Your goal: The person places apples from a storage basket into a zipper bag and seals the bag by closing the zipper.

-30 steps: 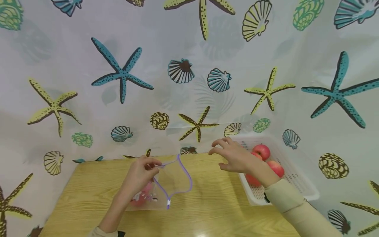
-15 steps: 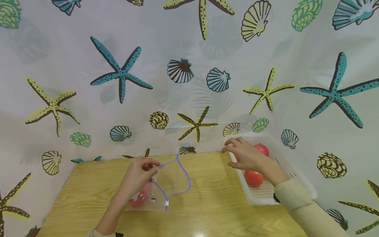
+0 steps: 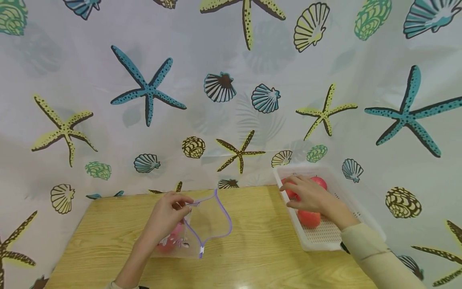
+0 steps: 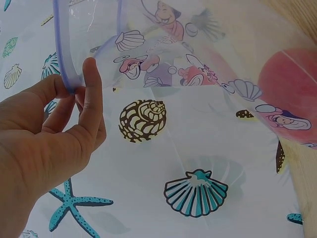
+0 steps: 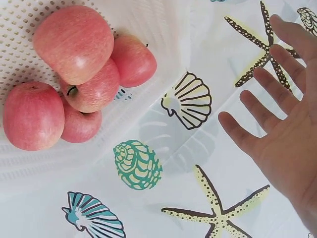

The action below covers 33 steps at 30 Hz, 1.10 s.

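My left hand (image 3: 170, 212) pinches the rim of a clear zip bag (image 3: 211, 220) between thumb and fingers. The bag's mouth gapes, edged by a purple zip strip with a white slider (image 3: 201, 249). Inside it, a pinkish-red apple (image 4: 292, 84) shows through the cartoon-printed plastic. Over the left side of a white plastic basket (image 3: 276, 173), my right hand (image 3: 306, 196) hovers above red apples (image 3: 309, 219) with its fingers spread and bent slightly. In the right wrist view, that hand (image 5: 282, 114) holds nothing, and several apples (image 5: 74, 44) lie heaped in the basket.
The wooden table (image 3: 256, 241) carries the bag on its left and the basket on its right. Behind and beside it hangs a pale sheet (image 3: 202, 116) printed with starfish and shells, close to the basket's far end.
My right hand has moved right and then down, from left of the basket to over its apples. The left hand keeps its pinch on the bag, nearly still.
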Tool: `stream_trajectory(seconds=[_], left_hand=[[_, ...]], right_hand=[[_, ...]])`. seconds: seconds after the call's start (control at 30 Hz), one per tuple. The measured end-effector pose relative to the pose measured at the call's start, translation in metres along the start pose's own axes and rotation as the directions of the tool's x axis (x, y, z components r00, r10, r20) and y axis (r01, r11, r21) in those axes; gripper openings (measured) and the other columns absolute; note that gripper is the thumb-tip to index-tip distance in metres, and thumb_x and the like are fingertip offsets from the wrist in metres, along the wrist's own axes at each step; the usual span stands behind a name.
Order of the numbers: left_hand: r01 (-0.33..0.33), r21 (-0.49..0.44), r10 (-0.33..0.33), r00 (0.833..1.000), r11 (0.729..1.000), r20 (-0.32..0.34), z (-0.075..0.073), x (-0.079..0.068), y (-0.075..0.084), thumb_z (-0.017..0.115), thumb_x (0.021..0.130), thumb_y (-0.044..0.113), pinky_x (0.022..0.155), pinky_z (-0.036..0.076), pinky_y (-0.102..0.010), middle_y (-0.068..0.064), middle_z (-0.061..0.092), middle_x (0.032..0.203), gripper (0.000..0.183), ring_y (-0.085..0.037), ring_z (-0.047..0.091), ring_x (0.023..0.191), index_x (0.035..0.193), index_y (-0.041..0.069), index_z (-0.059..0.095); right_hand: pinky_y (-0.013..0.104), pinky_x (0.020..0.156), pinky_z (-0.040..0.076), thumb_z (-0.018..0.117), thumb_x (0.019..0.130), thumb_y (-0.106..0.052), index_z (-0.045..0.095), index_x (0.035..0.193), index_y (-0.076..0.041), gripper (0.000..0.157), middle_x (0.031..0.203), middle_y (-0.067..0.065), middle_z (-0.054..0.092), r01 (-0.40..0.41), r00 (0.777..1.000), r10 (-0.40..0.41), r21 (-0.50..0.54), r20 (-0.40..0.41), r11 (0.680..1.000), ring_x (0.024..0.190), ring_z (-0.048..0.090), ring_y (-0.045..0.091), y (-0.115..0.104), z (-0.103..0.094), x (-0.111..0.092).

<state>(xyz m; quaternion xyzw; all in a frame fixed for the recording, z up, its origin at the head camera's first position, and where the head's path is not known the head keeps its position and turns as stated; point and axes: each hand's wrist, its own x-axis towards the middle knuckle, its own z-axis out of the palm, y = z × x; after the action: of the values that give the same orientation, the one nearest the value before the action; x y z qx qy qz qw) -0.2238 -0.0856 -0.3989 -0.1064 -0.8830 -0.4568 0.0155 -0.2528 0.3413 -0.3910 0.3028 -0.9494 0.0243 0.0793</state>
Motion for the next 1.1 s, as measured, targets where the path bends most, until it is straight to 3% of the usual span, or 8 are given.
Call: stream_trajectory(seconds=[0.33,0.5,0.7,0.83,1.1], left_hand=[[0.004,-0.013,-0.004,1.0,1.0,0.004,0.0,-0.001,-0.001,0.064,0.083,0.01,0.057,0.05,-0.023,-0.005,0.053,0.094,0.019,-0.016,0.054,0.077,0.101,0.01,0.07],[-0.002,-0.008,0.002,1.0,1.0,0.002,0.0,-0.001,-0.001,0.064,0.083,0.01,0.058,0.049,-0.024,-0.004,0.053,0.094,0.018,-0.017,0.053,0.079,0.1,0.011,0.07],[-0.002,-0.002,0.002,1.0,1.0,-0.001,0.0,-0.001,-0.001,0.065,0.083,0.01,0.059,0.048,-0.024,-0.004,0.054,0.096,0.018,-0.016,0.053,0.08,0.099,0.012,0.07],[0.001,-0.005,-0.001,1.0,1.0,0.002,0.0,-0.001,-0.002,0.064,0.083,0.01,0.059,0.048,-0.024,-0.003,0.054,0.096,0.017,-0.016,0.053,0.08,0.099,0.012,0.07],[0.022,-0.017,-0.021,1.0,1.0,0.009,0.001,0.0,-0.003,0.063,0.083,0.01,0.057,0.051,-0.024,-0.003,0.053,0.095,0.018,-0.016,0.055,0.074,0.099,0.013,0.07]], right_hand=[[0.045,0.092,0.046,0.072,0.079,-0.029,0.062,0.107,-0.028,0.03,0.119,-0.001,0.054,-0.104,0.994,0.101,0.056,0.051,0.993,0.108,0.051,0.022,0.02,0.013,-0.017],[0.046,0.091,0.046,0.073,0.078,-0.028,0.061,0.11,-0.03,0.035,0.12,0.001,0.053,-0.153,0.985,0.145,0.087,0.091,0.984,0.108,0.05,0.022,0.03,0.018,-0.023],[0.052,0.092,0.046,0.073,0.077,-0.028,0.062,0.111,-0.024,0.037,0.124,0.005,0.05,-0.217,0.964,0.206,0.055,0.167,0.975,0.115,0.045,0.029,0.042,0.028,-0.03],[0.054,0.087,0.047,0.074,0.076,-0.029,0.062,0.112,-0.026,0.038,0.124,0.004,0.05,-0.25,0.949,0.237,0.039,0.209,0.968,0.115,0.043,0.03,0.047,0.034,-0.034],[0.056,0.091,0.044,0.076,0.075,-0.024,0.062,0.113,-0.026,0.041,0.129,0.005,0.045,-0.311,0.92,0.278,0.083,0.276,0.947,0.119,0.039,0.033,0.053,0.048,-0.038]])
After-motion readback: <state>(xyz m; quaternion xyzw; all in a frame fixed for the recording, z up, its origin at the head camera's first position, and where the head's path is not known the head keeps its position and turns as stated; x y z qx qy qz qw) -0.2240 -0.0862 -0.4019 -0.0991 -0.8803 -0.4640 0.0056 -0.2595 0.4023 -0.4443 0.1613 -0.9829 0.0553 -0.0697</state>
